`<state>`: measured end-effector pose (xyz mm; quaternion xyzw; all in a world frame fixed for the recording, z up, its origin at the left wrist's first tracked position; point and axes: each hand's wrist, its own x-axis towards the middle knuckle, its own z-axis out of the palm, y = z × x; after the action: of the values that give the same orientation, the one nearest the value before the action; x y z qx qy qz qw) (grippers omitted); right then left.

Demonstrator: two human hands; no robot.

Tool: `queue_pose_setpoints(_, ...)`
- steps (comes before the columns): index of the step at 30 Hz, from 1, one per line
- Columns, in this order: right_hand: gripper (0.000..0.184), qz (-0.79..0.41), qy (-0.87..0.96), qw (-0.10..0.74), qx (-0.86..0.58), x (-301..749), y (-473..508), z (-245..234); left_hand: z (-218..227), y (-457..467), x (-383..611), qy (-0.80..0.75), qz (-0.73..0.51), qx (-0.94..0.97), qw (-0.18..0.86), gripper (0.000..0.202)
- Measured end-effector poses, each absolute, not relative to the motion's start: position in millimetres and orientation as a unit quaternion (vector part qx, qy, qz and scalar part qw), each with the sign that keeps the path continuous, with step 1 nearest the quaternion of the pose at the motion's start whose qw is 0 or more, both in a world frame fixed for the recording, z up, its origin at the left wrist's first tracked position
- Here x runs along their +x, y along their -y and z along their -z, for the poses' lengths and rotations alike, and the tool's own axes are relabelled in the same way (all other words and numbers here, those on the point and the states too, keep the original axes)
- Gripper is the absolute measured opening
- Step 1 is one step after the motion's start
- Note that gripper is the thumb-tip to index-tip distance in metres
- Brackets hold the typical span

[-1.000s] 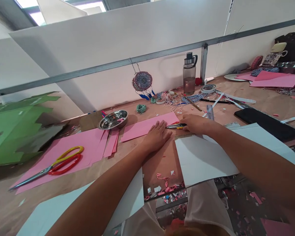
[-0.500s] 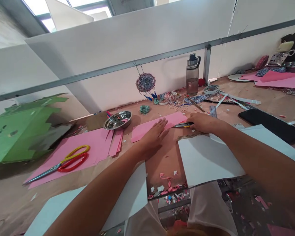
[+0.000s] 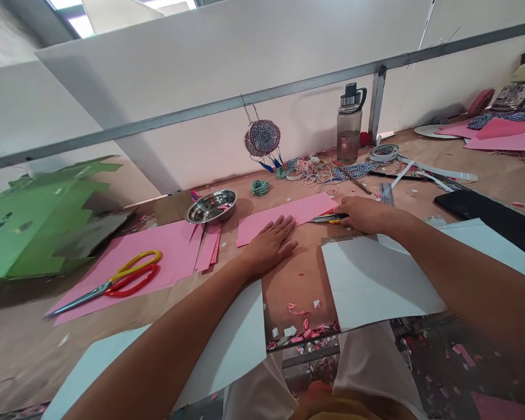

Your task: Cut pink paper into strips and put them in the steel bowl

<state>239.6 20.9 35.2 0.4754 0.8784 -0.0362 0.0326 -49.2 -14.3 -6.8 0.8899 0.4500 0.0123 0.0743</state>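
My left hand (image 3: 269,245) lies flat with its fingers spread, pressing on the near edge of a pink paper strip (image 3: 284,216) on the brown table (image 3: 297,274). To its right, my right hand (image 3: 365,213) is closed round a yellow and black utility knife (image 3: 328,219) whose tip rests at the strip's lower right edge. A white sheet (image 3: 376,280) lies just under my right forearm.
Left of the strip stand a steel bowl (image 3: 211,205), pink paper sheets (image 3: 149,256) with red and yellow scissors (image 3: 114,283) on them, and a green cardboard box (image 3: 39,227). Behind are a woven dreamcatcher (image 3: 262,138), a water bottle (image 3: 349,123), tape rolls and cords. A black tablet (image 3: 494,219) lies right.
Both hands stay on the strip and the knife. The view has shifted a little, and the left hand has drawn slightly back toward me along the strip's edge.
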Motion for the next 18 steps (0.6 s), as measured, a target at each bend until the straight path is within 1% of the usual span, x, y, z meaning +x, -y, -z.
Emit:
queue_pose_setpoints(11,0.035,0.048,-0.885,0.061,0.458,211,-15,-32,8,14,-50,-0.454,-0.011,0.888,0.076,0.070)
queue_pose_setpoints(14,0.034,0.035,-0.882,0.074,0.465,206,-12,-33,10,12,-49,-0.456,-0.011,0.887,0.075,0.070)
queue_pose_setpoints(18,0.035,0.006,-0.878,0.064,0.474,211,-13,-35,13,8,-33,-0.477,-0.021,0.876,0.072,0.069)
